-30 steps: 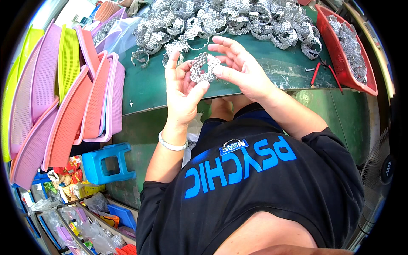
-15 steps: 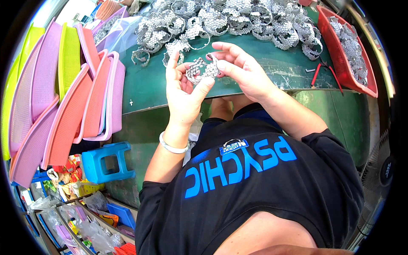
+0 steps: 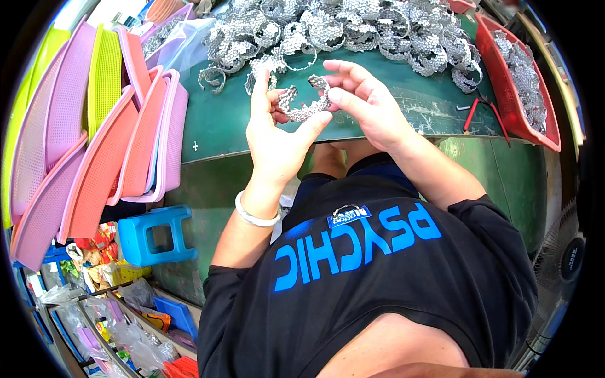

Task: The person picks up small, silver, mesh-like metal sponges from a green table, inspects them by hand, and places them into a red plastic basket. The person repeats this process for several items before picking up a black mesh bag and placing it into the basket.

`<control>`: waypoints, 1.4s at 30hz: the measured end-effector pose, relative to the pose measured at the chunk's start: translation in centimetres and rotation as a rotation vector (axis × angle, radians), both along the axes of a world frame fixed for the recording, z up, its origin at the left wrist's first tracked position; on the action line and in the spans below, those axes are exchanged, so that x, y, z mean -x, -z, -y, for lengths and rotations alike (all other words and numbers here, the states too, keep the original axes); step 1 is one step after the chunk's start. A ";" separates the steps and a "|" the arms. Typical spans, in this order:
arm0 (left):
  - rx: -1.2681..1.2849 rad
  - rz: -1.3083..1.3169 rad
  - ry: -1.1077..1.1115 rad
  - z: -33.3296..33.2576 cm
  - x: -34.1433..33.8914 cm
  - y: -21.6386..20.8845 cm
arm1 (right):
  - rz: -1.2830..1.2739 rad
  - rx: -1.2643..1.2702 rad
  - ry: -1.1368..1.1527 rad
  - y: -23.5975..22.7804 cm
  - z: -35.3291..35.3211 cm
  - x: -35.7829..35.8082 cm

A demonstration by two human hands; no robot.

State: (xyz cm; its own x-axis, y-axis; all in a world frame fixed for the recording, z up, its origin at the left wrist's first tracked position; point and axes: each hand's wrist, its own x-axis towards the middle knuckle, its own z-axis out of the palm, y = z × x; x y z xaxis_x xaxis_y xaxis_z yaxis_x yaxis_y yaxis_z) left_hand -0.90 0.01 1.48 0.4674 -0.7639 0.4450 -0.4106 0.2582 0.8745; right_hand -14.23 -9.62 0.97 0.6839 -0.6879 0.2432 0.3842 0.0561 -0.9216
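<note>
As the left hand and right hand grip a grey strip, its long axis curls, ends toward the heap.

Green floor under bright light, as I watch remotely.
I make out a green worktable, a blue stool at left, a fan far right.

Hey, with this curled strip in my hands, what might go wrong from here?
The curled honeycomb-textured strip is held by the fingers of your left hand and right hand, its ring open, so it might slip or bend out of shape. Its edges look jagged and could scratch bare skin. The red-handled pliers lie at the near edge of the green table and might get knocked off.
</note>
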 end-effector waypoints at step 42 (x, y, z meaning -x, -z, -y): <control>0.353 0.609 -0.169 -0.1 1.3 -0.3 | 0.110 -0.399 -0.263 1.0 0.6 -0.7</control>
State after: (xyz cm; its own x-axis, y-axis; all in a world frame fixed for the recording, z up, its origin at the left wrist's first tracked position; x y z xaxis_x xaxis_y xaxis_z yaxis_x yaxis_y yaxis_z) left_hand -2.21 0.07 1.81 0.1564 -0.4656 0.8711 -0.8576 0.3734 0.3536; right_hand -13.54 -10.21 -0.05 0.8320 -0.5495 0.0766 0.4035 0.5047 -0.7632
